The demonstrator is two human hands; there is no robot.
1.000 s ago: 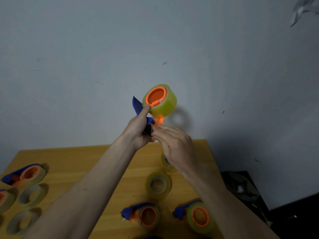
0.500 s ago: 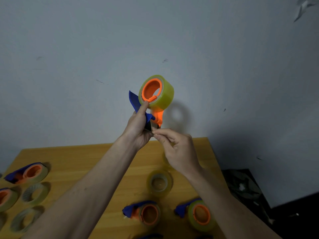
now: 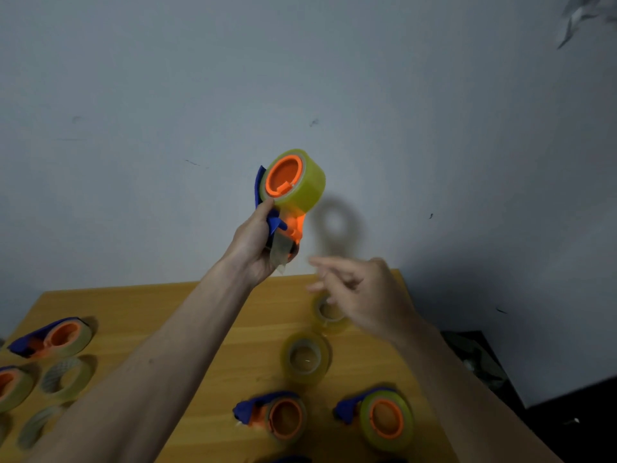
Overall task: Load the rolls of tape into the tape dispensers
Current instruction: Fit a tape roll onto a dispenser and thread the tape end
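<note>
Left hand (image 3: 253,243) grips a loaded dispenser (image 3: 287,198) aloft; right hand (image 3: 362,295), fingers loose, blurs above spare rolls (image 3: 305,357) and loaded dispensers (image 3: 377,417) on the table (image 3: 213,315).

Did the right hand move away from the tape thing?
Yes. The right hand let go of the dispenser and dropped rightward, now over the table edge instead of the wall.

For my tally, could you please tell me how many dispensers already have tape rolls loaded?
5: one held up by the left hand, two at the table's near edge, two at its left. Others may lie outside the frame.
</note>
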